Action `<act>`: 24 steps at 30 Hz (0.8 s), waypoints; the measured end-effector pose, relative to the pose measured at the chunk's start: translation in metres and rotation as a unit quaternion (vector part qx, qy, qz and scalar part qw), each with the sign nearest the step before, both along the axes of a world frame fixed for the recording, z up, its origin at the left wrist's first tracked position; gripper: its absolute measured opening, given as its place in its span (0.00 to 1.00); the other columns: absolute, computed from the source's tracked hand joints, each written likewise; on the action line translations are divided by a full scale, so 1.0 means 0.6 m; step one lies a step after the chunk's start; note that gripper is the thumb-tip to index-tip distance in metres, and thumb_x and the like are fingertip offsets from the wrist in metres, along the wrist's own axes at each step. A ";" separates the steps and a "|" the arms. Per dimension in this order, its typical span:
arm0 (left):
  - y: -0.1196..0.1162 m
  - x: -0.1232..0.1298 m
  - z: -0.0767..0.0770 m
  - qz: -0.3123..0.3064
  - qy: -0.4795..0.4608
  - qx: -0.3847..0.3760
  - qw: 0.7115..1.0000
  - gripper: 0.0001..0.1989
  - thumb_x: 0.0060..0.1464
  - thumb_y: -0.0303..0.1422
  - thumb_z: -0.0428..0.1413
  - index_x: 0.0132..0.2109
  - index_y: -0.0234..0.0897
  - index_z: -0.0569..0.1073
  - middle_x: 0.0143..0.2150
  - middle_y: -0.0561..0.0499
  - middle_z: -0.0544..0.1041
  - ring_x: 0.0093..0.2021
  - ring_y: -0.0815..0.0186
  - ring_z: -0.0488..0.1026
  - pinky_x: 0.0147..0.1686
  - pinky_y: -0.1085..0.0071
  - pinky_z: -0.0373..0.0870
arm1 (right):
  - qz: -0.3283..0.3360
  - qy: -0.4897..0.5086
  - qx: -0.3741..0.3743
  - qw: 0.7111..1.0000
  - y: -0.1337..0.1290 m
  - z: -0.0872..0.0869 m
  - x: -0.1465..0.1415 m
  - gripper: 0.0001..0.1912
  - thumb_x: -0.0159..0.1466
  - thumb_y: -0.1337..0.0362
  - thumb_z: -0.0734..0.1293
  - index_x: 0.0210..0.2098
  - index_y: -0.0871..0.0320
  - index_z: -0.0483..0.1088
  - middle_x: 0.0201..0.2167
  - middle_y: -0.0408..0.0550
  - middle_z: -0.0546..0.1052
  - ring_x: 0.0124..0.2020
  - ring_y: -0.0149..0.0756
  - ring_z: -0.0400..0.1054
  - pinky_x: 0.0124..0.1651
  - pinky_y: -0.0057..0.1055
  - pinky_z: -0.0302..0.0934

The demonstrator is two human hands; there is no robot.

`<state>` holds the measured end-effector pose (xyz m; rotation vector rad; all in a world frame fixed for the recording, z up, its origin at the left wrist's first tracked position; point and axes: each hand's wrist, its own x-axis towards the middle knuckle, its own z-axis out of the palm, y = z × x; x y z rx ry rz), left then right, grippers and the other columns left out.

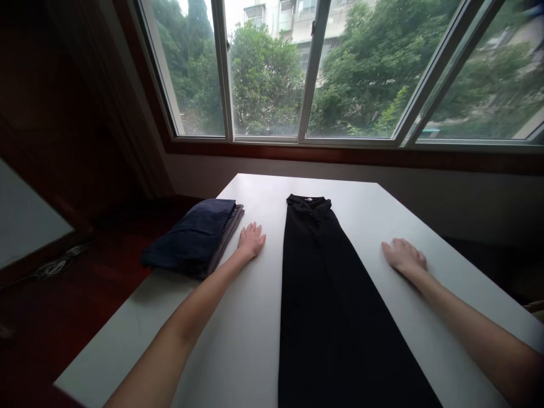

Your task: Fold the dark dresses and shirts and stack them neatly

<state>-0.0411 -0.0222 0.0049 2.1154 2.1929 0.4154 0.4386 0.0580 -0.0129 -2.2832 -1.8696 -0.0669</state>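
Note:
A pair of black trousers lies lengthwise along the white table, with its waistband at the far end and the legs running out of view at the near edge. To its left, my left hand rests palm down on the tabletop, fingers stretched and slightly apart, holding nothing. My right hand lies on the table to the right of the trousers, thumb apart from the loosely bent fingers, with nothing seen in it. Neither hand touches the trousers. Beside my left hand is a stack of folded clothes, dark blue on top with brownish cloth beneath.
A wide sliding window with a brown sill lies beyond the table's far edge. The folded stack reaches over the table's left edge. Cables lie on the dark red floor at the left.

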 end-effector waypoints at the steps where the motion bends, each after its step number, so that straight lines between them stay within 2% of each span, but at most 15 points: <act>1: -0.011 -0.005 0.001 -0.006 0.000 0.001 1.000 0.25 0.65 0.40 0.42 0.65 0.36 0.60 0.70 0.43 0.55 0.70 0.59 0.49 0.68 0.59 0.42 | -0.005 0.006 -0.006 1.000 -0.016 -0.005 0.017 0.31 0.70 0.53 0.47 0.62 0.66 0.59 0.63 0.67 0.60 0.65 0.48 0.51 0.62 0.46 0.44; 3: -0.033 -0.008 0.004 -0.007 -0.003 0.005 1.000 0.24 0.65 0.39 0.42 0.65 0.38 0.61 0.70 0.45 0.56 0.70 0.61 0.50 0.68 0.60 0.43 | -0.011 0.017 -0.014 1.000 -0.045 -0.011 0.039 0.32 0.70 0.51 0.46 0.66 0.63 0.55 0.67 0.61 0.55 0.68 0.43 0.46 0.64 0.42 0.39; 5: -0.060 -0.007 0.004 0.004 -0.007 0.014 1.000 0.23 0.65 0.38 0.42 0.64 0.37 0.61 0.70 0.44 0.57 0.69 0.60 0.50 0.67 0.58 0.43 | -0.008 0.025 -0.021 0.999 -0.070 -0.013 0.048 0.34 0.70 0.50 0.45 0.67 0.62 0.53 0.69 0.58 0.53 0.69 0.42 0.44 0.65 0.43 0.37; 9: -0.131 -0.003 0.002 0.010 -0.014 0.027 0.999 0.22 0.65 0.36 0.43 0.63 0.36 0.63 0.69 0.43 0.58 0.69 0.60 0.52 0.67 0.57 0.45 | 0.005 0.042 -0.023 0.999 -0.114 -0.019 0.054 0.36 0.68 0.49 0.46 0.68 0.64 0.53 0.69 0.59 0.51 0.69 0.47 0.44 0.65 0.48 0.37; 12: -0.176 -0.002 0.006 0.003 -0.019 0.030 0.999 0.21 0.65 0.35 0.45 0.62 0.36 0.64 0.68 0.43 0.59 0.68 0.60 0.53 0.66 0.58 0.47 | 0.025 0.049 0.014 0.998 -0.145 -0.025 0.052 0.36 0.67 0.50 0.47 0.67 0.65 0.55 0.68 0.63 0.53 0.69 0.51 0.45 0.64 0.53 0.40; 15: -0.199 -0.002 0.014 -0.003 -0.026 0.034 0.999 0.21 0.65 0.35 0.46 0.62 0.37 0.65 0.68 0.44 0.60 0.68 0.60 0.54 0.66 0.58 0.48 | 0.046 0.042 0.051 0.997 -0.183 -0.035 0.042 0.36 0.64 0.49 0.49 0.65 0.62 0.59 0.66 0.63 0.57 0.67 0.54 0.49 0.62 0.57 0.44; 19: -0.218 0.010 0.019 -0.004 -0.032 0.046 0.998 0.20 0.64 0.33 0.45 0.61 0.34 0.66 0.67 0.41 0.62 0.67 0.57 0.56 0.66 0.55 0.49 | 0.085 0.018 0.087 0.992 -0.244 -0.054 0.021 0.34 0.62 0.47 0.48 0.62 0.51 0.63 0.65 0.56 0.62 0.66 0.52 0.54 0.62 0.55 0.48; 24: -0.266 0.034 0.013 -0.038 -0.033 0.057 0.997 0.20 0.64 0.33 0.45 0.61 0.35 0.66 0.66 0.41 0.62 0.67 0.57 0.56 0.66 0.57 0.49 | 0.169 -0.003 0.092 0.981 -0.307 -0.069 -0.002 0.34 0.61 0.49 0.48 0.61 0.53 0.64 0.64 0.55 0.64 0.66 0.52 0.54 0.62 0.55 0.51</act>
